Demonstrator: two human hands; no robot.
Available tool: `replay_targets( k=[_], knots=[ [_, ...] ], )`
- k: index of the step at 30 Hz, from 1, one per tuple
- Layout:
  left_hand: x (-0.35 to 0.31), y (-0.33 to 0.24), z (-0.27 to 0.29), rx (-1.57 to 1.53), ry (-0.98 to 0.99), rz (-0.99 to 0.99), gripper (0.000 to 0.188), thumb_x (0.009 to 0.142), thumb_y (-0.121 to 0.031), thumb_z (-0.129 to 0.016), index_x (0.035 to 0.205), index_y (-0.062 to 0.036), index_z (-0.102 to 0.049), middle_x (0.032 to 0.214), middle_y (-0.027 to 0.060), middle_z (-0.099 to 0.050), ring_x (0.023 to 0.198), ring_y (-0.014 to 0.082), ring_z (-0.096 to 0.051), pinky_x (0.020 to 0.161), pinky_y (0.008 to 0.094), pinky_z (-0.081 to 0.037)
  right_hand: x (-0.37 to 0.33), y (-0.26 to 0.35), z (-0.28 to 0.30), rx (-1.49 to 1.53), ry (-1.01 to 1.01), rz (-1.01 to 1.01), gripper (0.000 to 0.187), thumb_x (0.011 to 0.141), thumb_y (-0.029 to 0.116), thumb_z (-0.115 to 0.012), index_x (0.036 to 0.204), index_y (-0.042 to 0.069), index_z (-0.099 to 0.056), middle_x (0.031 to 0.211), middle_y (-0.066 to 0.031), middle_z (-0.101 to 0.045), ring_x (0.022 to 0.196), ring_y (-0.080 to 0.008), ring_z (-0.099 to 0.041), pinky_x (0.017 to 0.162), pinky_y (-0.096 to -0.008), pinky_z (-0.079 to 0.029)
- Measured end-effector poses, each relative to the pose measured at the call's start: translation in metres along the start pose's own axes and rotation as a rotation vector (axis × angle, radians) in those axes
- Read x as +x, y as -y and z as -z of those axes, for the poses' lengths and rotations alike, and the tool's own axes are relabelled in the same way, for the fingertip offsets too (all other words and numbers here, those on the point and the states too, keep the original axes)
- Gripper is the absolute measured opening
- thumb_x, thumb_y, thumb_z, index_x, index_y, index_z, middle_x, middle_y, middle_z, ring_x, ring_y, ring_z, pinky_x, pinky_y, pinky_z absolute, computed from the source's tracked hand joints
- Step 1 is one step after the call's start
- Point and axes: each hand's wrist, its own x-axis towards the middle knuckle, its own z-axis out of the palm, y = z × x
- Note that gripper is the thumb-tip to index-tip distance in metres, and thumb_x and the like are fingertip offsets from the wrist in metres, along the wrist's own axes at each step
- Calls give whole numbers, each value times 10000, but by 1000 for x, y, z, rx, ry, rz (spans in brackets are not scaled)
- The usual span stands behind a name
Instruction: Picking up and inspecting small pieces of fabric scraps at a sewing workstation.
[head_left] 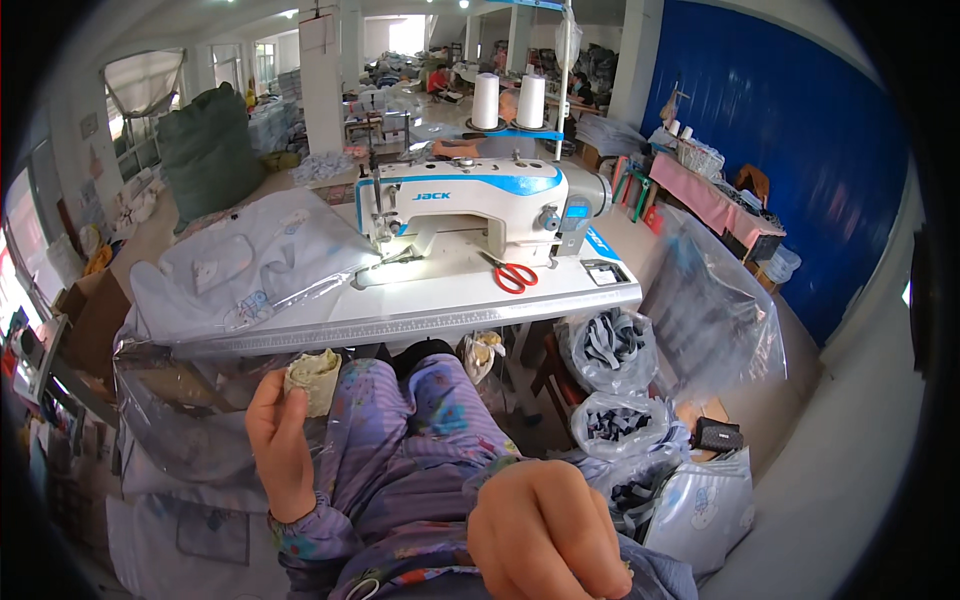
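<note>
My left hand (279,445) is raised over the left side of my lap. Its thumb and fingers close round a pale cream roll (318,383) with a ragged top, which looks like a bread roll or wrap. Close to the camera, at the lower edge, my right hand (545,530) is curled with its knuckles up. Whatever its fingertips may hold is hidden. Ahead of both hands stands a white and blue sewing machine (470,205) with its lamp lit. Red-handled scissors (516,278) lie on the sewing table (430,305).
Grey printed fabric (250,265) under clear plastic covers the table's left end. Right of my legs stand clear bags (610,345) of dark and pale fabric strips. A large green sack (210,155) stands at the back left. Two thread cones (486,102) rise behind the machine.
</note>
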Motion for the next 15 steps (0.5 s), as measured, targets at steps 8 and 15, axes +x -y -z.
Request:
replay_targets(
  k=[8, 15],
  knots=[
    [0, 1, 4, -57, -5, 27, 308, 926, -12, -528, 1215, 90, -554, 1115, 62, -630, 989, 110, -584, 890, 240, -437, -1, 1, 1, 6, -22, 37, 78, 889, 54, -661, 911, -17, -685, 1007, -232, -681, 804, -277, -682, 677, -315, -587],
    [-3, 3, 7, -124, 5, 21, 320, 927, -17, -545, 1228, 93, -546, 1117, 68, -632, 984, 109, -591, 885, 245, -446, -11, 1, 9, -20, 52, 24, 91, 878, 34, -663, 934, -37, -672, 1028, -244, -673, 820, -300, -688, 712, -332, -604]
  ],
)
